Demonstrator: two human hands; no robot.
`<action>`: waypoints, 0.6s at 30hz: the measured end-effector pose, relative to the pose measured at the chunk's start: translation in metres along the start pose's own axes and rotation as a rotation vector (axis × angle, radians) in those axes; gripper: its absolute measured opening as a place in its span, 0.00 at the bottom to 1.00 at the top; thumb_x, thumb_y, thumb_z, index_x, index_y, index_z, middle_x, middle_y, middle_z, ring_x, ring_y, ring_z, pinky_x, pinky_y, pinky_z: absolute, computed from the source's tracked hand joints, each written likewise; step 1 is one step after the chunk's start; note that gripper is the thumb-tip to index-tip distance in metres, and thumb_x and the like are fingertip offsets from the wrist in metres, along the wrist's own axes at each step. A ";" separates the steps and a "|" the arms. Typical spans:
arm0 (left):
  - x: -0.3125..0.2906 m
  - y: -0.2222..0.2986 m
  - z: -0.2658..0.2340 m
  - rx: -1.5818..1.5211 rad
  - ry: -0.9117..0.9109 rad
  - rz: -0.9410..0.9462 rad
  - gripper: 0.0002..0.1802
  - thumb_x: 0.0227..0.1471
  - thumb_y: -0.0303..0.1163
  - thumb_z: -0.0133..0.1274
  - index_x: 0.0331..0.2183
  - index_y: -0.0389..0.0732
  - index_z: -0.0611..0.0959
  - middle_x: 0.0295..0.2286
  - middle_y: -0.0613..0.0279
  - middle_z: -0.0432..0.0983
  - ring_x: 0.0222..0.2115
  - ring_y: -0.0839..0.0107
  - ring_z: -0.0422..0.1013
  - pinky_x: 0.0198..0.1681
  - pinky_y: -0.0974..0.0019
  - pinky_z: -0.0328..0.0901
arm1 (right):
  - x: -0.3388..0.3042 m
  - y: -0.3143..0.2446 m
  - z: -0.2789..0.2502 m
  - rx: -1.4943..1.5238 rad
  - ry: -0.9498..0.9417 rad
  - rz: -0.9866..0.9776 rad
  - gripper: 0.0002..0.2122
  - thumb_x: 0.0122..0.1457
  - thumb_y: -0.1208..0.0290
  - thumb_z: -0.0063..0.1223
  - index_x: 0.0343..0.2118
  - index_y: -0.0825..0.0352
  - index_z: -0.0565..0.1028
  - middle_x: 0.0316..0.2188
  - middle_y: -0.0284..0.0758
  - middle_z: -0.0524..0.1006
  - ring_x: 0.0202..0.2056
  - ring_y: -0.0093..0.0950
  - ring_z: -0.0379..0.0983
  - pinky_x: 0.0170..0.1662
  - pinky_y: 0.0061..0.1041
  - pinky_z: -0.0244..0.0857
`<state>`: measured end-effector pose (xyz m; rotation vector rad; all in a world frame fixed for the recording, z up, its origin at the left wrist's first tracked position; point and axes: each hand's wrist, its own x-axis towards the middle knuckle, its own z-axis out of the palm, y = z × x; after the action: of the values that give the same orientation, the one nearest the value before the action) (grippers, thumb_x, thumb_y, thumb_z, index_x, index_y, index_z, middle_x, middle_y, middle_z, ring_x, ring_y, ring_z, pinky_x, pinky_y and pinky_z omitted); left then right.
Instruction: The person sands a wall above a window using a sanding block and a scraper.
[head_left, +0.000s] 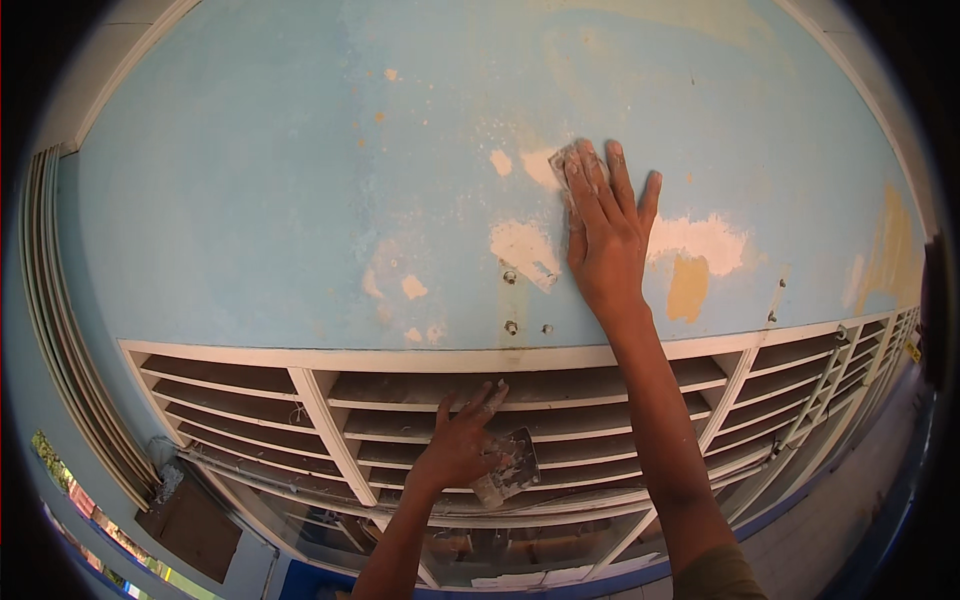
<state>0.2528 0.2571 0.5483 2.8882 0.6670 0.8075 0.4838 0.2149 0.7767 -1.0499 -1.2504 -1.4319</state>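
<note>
Fingers (622,178) of my right hand (612,245), fanned, press a scraper (558,162) at one o'clock, apparently smoothing filler (537,168); my left hand (455,452) grips a second blade (519,462). Next wants flat pressure.

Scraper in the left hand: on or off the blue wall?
Off: the left hand holds the scraper in front of the white shelves, below the blue wall.
</note>
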 end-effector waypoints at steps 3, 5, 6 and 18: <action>0.012 0.004 0.001 -0.014 0.000 -0.012 0.28 0.47 0.52 0.69 0.46 0.46 0.84 0.73 0.65 0.52 0.73 0.64 0.47 0.73 0.37 0.35 | 0.045 0.005 0.016 0.029 0.103 -0.010 0.23 0.61 0.79 0.59 0.60 0.58 0.77 0.67 0.30 0.72 0.73 0.37 0.57 0.73 0.65 0.34; 0.013 0.007 -0.001 0.031 -0.032 -0.050 0.46 0.46 0.52 0.69 0.64 0.47 0.76 0.73 0.66 0.53 0.73 0.64 0.47 0.72 0.38 0.36 | 0.028 0.004 0.014 0.066 0.092 0.005 0.23 0.61 0.79 0.60 0.60 0.58 0.77 0.67 0.30 0.72 0.73 0.37 0.57 0.74 0.63 0.35; 0.012 0.007 -0.004 -0.002 -0.042 -0.055 0.48 0.46 0.52 0.69 0.66 0.47 0.73 0.72 0.65 0.54 0.73 0.63 0.48 0.72 0.38 0.35 | 0.009 0.000 0.008 0.074 0.056 0.020 0.23 0.61 0.78 0.60 0.60 0.58 0.77 0.67 0.30 0.72 0.73 0.37 0.57 0.74 0.63 0.35; 0.011 0.009 -0.001 -0.057 0.008 -0.078 0.48 0.45 0.51 0.70 0.65 0.47 0.74 0.71 0.70 0.56 0.71 0.66 0.52 0.73 0.42 0.36 | 0.036 0.012 0.012 0.103 0.086 -0.036 0.20 0.67 0.77 0.53 0.61 0.57 0.77 0.66 0.31 0.73 0.73 0.37 0.58 0.73 0.63 0.35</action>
<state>0.2641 0.2537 0.5562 2.7902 0.7397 0.8154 0.4882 0.2227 0.8158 -0.8921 -1.2728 -1.4101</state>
